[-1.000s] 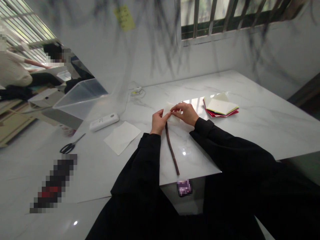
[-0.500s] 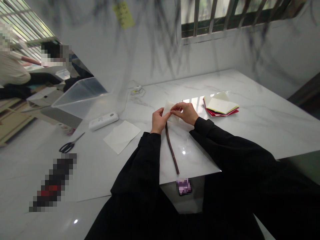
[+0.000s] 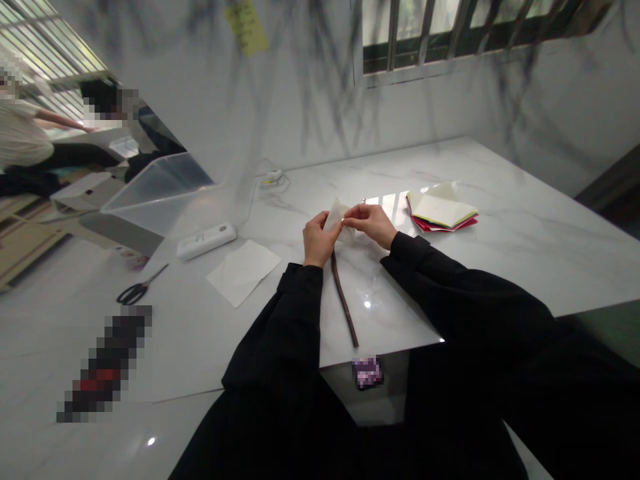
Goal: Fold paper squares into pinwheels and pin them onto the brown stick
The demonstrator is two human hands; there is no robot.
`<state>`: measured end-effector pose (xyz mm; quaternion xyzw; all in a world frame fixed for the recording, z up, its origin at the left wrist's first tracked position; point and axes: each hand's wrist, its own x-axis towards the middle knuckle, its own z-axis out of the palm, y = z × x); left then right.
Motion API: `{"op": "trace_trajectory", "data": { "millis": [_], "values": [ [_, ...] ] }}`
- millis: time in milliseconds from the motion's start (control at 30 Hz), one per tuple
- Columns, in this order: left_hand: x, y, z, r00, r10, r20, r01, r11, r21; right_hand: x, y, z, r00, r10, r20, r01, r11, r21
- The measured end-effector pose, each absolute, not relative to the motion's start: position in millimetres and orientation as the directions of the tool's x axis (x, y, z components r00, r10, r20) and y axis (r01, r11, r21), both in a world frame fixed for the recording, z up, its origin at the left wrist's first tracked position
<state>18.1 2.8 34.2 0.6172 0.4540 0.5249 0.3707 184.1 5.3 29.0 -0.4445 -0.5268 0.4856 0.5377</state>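
Both hands pinch white paper [image 3: 338, 215] above tabletop [image 3: 500, 227]: left hand [image 3: 317, 239] fingers closed on left edge, right hand [image 3: 367, 223] fingers on right. Brown stick [image 3: 344, 299] lies below hands. 1 loose sheet [image 3: 244, 271] left, paper stack [image 3: 441, 213] right.

At a white marble worktop [image 3: 500, 247], a person in black sleeves pinches a small pale paper [image 3: 338, 215] between the left hand [image 3: 317, 239] and right hand [image 3: 369, 224], lifted just above a dark brown stick [image 3: 344, 301]. Colored sheets [image 3: 440, 213] lie to the right; another paper square [image 3: 244, 271], scissors [image 3: 140, 288] and a clear bin [image 3: 160, 193] sit left.
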Motion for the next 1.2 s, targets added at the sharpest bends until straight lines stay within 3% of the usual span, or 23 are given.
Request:
{"op": "trace_trajectory", "data": {
  "millis": [167,300,600,767,933,1200],
  "values": [
    [18.3,2.9,33.6,0.059,0.940,0.336,0.173,-0.342,0.924,184.4,1.1,33.1,-0.070,0.997,-0.033,-0.225,-0.048,-0.973],
    [17.5,5.7,29.3,0.084,0.930,0.358,0.175,-0.368,0.913,186.1,-0.6,35.2,-0.103,0.993,-0.062,-0.245,-0.086,-0.966],
    [17.5,7.0,27.3,0.067,0.940,0.334,0.176,-0.341,0.924,183.8,4.0,27.9,-0.050,0.985,0.165,-0.118,0.158,-0.980],
    [17.4,12.4,22.8,0.086,0.940,0.331,0.178,-0.342,0.923,185.6,11.3,20.8,-0.007,0.952,0.306,0.081,0.306,-0.949],
    [16.7,17.3,17.2,0.104,0.929,0.355,0.162,-0.368,0.916,190.1,12.6,19.8,-0.080,0.903,0.423,0.230,0.429,-0.874],
    [14.8,20.5,13.4,0.097,0.942,0.320,0.129,-0.331,0.935,193.8,8.5,27.3,-0.152,0.880,0.450,0.404,0.471,-0.784]
  ]
}}
